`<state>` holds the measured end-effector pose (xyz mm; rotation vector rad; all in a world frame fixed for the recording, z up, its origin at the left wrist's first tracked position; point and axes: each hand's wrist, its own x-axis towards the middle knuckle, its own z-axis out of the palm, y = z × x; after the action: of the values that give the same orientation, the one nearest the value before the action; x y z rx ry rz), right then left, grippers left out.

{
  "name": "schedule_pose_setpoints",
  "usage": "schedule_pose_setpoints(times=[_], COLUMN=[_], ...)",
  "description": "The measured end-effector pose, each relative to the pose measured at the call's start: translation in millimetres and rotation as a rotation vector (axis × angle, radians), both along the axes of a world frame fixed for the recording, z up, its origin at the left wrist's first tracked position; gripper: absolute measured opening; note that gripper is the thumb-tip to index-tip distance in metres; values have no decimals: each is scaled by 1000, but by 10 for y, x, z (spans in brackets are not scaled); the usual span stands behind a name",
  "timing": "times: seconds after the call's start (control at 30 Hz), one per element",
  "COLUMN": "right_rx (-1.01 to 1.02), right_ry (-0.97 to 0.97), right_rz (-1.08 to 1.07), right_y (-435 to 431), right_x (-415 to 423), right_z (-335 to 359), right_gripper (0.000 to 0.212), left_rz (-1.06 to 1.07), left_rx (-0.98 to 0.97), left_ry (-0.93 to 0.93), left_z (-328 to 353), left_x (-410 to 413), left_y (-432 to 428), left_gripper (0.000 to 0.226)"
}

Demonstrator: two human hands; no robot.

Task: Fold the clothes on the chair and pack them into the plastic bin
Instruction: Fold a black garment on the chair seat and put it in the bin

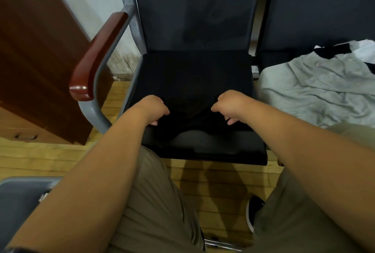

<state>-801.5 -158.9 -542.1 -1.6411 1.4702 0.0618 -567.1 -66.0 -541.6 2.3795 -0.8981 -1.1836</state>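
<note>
A black garment (pixel 192 82) lies spread flat over the seat of the dark chair (pixel 194 19) in front of me. My left hand (pixel 154 108) grips the garment's near part on the left, fingers curled into the cloth. My right hand (pixel 229 106) grips it the same way on the right, about a hand's width away. Between the two hands the black cloth bunches slightly. A grey garment (pixel 316 90) lies crumpled on the neighbouring seat to the right, with black and white clothing (pixel 349 48) behind it. No plastic bin is in view.
The chair has a reddish wooden armrest (pixel 97 57) on a grey metal frame at left. A brown wooden cabinet (pixel 36 49) stands further left. A grey chair seat (pixel 18 200) shows at the lower left. My knees in khaki shorts and a wooden floor (pixel 213 191) fill the foreground.
</note>
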Motion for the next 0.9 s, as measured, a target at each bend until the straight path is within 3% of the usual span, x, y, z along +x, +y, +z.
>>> schedule_pose_setpoints(times=[0.1,0.23,0.4,0.53,0.73,0.83,0.9], right_rx=[36,51,66,96,303,366,371], right_ry=[-108,-277,-430,-529,-584,-553,-561], right_rz=[-111,-257,-436,-492,-517,-528,-529], right_y=[-37,-169,-489,-772,-992,-1113,-1205], right_x=[11,-9,53,214,325,333,350], right_z=[165,425,645,695,368,192,167], right_gripper=[20,17,21,27,27,30,30], left_rz=[104,273,352,417,484,528,564], left_rx=[-130,-290,-387,-438,-324,-276,-286], left_ry=[59,210,291,354,510,584,632], left_z=[83,333,526,548,270,133,142], left_x=[36,25,128,215,204,323,372], left_y=[-51,-167,-447,-788,-1090,-1215,-1299], left_gripper=[48,8,10,25,9,25,18])
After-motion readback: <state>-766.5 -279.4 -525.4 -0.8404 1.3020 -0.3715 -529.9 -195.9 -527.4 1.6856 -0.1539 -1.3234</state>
